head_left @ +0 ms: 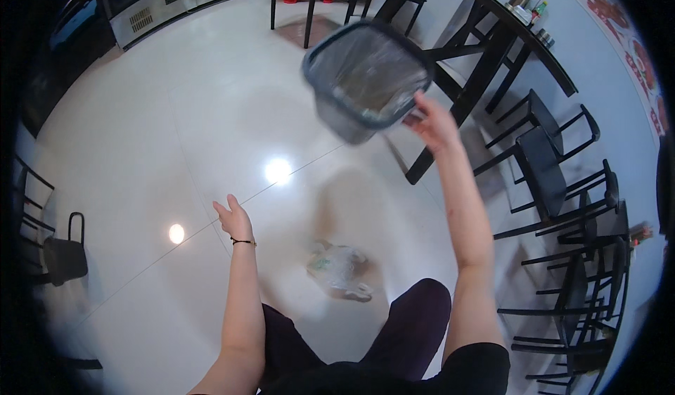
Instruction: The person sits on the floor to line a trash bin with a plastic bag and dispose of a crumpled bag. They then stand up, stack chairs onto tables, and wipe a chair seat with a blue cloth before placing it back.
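Note:
My right hand grips the near right rim of a grey trash bin, holding it up off the floor at arm's length. The bin is tilted so its mouth faces me, and a clear plastic liner lines the inside. What lies at its bottom is blurred. My left hand, with a dark band on the wrist, is held out over the floor, fingers apart and nothing in it. Between my arms, on the floor in front of my knees, lies a crumpled, whitish see-through plastic bag.
A black table with slanted legs stands at the upper right, with small containers on top. Black chairs line the right side. Another chair is at the left. A refrigerated cabinet stands at the far left on the glossy tiled floor.

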Motion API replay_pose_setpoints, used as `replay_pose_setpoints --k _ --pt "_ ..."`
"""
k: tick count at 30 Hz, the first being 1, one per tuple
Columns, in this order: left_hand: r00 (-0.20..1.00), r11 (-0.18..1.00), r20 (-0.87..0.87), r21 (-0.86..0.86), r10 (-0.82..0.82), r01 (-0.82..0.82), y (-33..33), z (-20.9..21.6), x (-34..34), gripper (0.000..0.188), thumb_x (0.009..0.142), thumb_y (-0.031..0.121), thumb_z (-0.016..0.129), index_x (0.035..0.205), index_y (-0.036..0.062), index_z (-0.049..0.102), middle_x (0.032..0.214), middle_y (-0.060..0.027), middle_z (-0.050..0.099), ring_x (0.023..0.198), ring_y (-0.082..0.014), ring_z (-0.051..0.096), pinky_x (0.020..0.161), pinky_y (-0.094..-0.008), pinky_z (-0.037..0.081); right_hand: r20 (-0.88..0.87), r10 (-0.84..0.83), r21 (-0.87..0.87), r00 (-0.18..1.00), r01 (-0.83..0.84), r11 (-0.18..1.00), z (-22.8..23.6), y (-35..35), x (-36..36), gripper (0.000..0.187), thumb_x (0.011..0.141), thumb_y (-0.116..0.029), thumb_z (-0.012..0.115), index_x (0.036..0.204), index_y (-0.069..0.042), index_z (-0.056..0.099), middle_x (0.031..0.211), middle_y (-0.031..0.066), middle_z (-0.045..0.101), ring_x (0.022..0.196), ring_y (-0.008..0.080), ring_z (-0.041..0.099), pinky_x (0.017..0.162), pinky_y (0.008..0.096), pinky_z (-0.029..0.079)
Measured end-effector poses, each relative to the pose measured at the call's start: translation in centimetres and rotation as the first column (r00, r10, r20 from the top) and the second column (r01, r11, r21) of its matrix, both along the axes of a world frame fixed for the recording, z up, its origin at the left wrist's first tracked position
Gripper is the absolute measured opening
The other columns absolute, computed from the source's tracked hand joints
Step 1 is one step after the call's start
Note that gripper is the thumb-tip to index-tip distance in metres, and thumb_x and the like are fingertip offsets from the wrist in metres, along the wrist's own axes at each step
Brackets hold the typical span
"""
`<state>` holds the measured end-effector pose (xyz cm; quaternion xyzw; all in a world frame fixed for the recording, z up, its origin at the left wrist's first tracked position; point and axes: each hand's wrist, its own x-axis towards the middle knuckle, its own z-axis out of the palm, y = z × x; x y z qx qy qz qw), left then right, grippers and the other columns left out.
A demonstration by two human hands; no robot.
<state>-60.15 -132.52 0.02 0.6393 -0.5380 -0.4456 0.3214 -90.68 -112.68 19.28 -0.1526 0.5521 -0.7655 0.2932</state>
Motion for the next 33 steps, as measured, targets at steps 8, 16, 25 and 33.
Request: replay_pose_setpoints --k 8,16,25,33 --pt "0.996 0.996 0.013 0.012 -0.086 0.086 -0.5 -2.5 -0.7 0.066 0.083 0.043 0.040 0.131 0.0018 0.022 0.127 -0.0235 0.034 0.120 -0.0384 0.024 0.099 -0.0423 0.019 0.096 -0.539 -0.259 0.837 0.544 0.798 11.3 -1.9 -5.8 0.031 0.085 -0.015 0.049 0.108 0.004 0.039 0.107 0.0172 0.043 0.097 0.0329 0.049 0.081 0.0533 0.045" --pt "0.971 0.980 0.132 0.005 -0.200 0.201 0.4 -2.6 -1.0 0.064 0.082 0.042 0.044 0.128 0.0008 0.028 0.122 -0.0242 0.039 0.117 -0.0386 0.028 0.098 -0.0429 0.021 0.225 -0.709 -0.310 0.669 0.739 0.598 12.3 -5.8 -10.6 0.041 0.081 -0.014 0.055 0.114 0.003 0.039 0.118 0.0141 0.040 0.100 0.0323 0.047 0.077 0.0489 0.047" --pt "0.977 0.976 0.010 0.043 -0.214 0.213 1.5 -1.5 -1.3 0.060 0.081 0.039 0.049 0.123 -0.0010 0.036 0.122 -0.0238 0.039 0.118 -0.0364 0.027 0.098 -0.0424 0.021 -0.328 -0.650 -0.265 0.685 0.594 0.760 10.3 -5.0 -20.3 0.035 0.078 -0.011 0.054 0.112 -0.006 0.047 0.119 0.0110 0.043 0.110 0.0273 0.040 0.090 0.0389 0.036" --pt "0.976 0.976 0.012 -0.018 -0.217 0.218 1.0 -2.3 -0.7 0.060 0.079 0.037 0.052 0.122 -0.0014 0.037 0.119 -0.0232 0.042 0.116 -0.0357 0.032 0.098 -0.0409 0.023 -0.967 0.041 -0.208 -0.251 0.874 0.439 6.1 -6.7 -14.4 0.031 0.071 -0.007 0.052 0.102 -0.006 0.048 0.109 0.0142 0.046 0.105 0.0283 0.042 0.084 0.0407 0.038"
